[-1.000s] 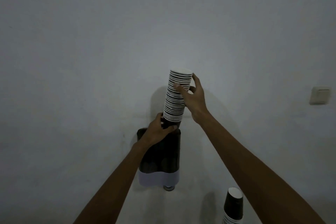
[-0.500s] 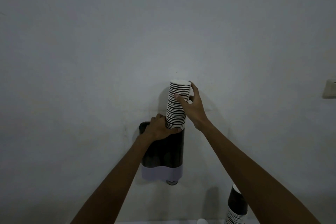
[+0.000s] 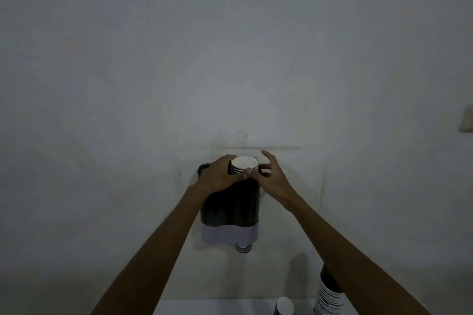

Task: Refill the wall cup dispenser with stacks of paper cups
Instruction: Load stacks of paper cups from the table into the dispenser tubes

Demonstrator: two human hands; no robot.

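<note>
A dark wall cup dispenser [image 3: 230, 210] with a pale lower band hangs on the wall at centre. A stack of paper cups [image 3: 243, 167] sits almost fully inside it; only the white top and a few striped rims stick out. My left hand [image 3: 217, 176] wraps around the dispenser's top rim and the left side of the stack. My right hand [image 3: 268, 176] is on the right, thumb and forefinger pinching the stack's rims, other fingers spread. One cup base [image 3: 243, 248] pokes out below the dispenser.
A second stack of dark striped cups [image 3: 329, 294] stands at the lower right, partly behind my right forearm. A single cup [image 3: 285, 307] sits beside it on a pale surface [image 3: 204, 308]. A light switch [image 3: 467, 119] is on the wall at far right.
The tall stack has slid down into the dispenser until only its top shows. Both hands followed it down to the dispenser's rim.
</note>
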